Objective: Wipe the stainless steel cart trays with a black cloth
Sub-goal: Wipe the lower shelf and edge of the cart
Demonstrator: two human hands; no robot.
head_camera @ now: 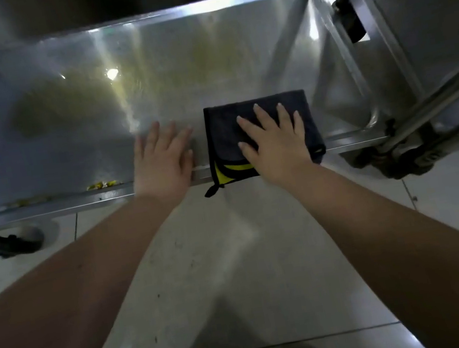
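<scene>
At the far left, a dark sandal (5, 244) lies on the glossy pale tiled floor (195, 269) under the tray's near rim. The wide, shallow stainless steel cart tray (47, 112) spans your view, its brushed surface smeared with yellowish film, with small yellow crumbs (102, 184) along the near edge. Your left hand (164, 157) lies flat and open on the bare metal, fingers spread. Just beside it, your right hand (272, 140) presses flat, fingers splayed, on the folded rectangular black cloth with yellow trim (221, 133), which overhangs the near rim. A second steel tray (421, 8) sits at right.
</scene>
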